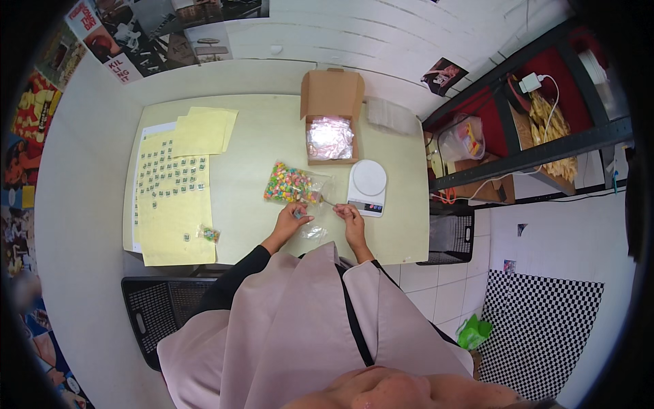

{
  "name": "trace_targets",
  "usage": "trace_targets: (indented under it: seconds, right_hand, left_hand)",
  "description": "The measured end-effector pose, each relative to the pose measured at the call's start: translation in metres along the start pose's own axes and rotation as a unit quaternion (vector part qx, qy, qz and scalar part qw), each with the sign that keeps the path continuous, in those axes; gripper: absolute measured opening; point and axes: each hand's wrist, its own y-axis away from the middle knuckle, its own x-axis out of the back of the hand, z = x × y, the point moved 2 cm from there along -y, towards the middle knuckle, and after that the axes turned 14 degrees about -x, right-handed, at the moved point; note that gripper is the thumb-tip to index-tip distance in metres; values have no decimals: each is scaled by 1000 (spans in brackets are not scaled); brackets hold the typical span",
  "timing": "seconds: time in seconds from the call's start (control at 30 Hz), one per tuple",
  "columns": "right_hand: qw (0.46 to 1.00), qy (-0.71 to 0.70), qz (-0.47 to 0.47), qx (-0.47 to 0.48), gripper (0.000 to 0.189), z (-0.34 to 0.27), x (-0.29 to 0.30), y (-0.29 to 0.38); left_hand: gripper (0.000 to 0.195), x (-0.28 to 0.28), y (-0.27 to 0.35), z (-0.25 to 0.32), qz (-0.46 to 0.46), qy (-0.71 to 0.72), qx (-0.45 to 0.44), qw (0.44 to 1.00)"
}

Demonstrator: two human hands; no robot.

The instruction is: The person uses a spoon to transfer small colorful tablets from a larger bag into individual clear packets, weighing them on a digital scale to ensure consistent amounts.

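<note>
A large clear plastic bag of small multicoloured candies (289, 183) lies on the table, its mouth towards the right. My left hand (293, 220) is at the bag's near edge, its fingers closed on a small clear plastic bag. A thin metal spoon (328, 202) is pinched in my right hand (351, 217), its far end at the mouth of the large bag. Just below my hands lies a clear plastic piece (313, 233). A small filled candy packet (210, 234) rests on a yellow sticker sheet (176, 220), at the left.
An open cardboard box (332, 161) with clear packets stands at the back. Right of the candy bag is a white digital kitchen scale (370, 178). More yellow sheets (204, 130) lie at the back left. Black crates (148, 317) flank the table, and a metal shelf (552, 148) stands at the right.
</note>
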Motion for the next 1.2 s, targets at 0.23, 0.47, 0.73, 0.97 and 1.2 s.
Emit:
trace_targets:
  seconds: [0.23, 0.47, 0.73, 0.97, 1.2]
  right_hand:
    - [976, -172, 3, -135, 30, 13, -1, -3]
    - [962, -223, 6, -158, 29, 15, 22, -11]
    - [975, -168, 80, -122, 30, -25, 50, 2]
    - [992, -105, 64, -40, 31, -97, 38, 20]
    - [994, 99, 55, -6, 26, -163, -3, 29]
  left_hand:
    - [26, 2, -2, -1, -15, -10, -12, 1000]
    - [30, 7, -1, -1, -15, -22, -10, 1000]
    - [30, 9, -14, 38, -11, -100, -109, 989]
    - [29, -3, -34, 57, 16, -157, -190, 969]
    - [27, -18, -43, 69, 28, -187, -223, 956]
